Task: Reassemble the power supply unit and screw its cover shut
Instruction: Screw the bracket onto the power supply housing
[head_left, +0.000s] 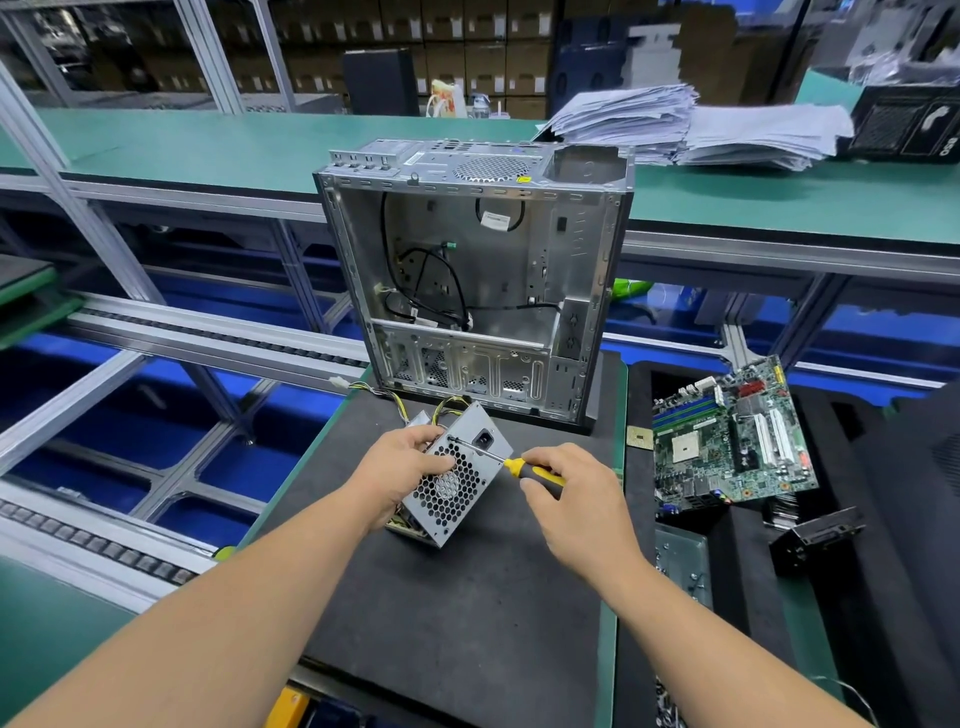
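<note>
The power supply unit (457, 475) sits tilted at frame centre on the counter (467, 613), its long axis running lower left to upper right. The left hand (402, 467) grips its upper left edge. The right hand (571, 493) holds a screwdriver (511, 465); its shaft runs up-left to a corner screw beside the left fingers.

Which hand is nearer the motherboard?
Right. The right hand grips the yellow screwdriver beside the power supply unit, on the motherboard's side. The left hand holds the unit's far side, farther away.
</note>
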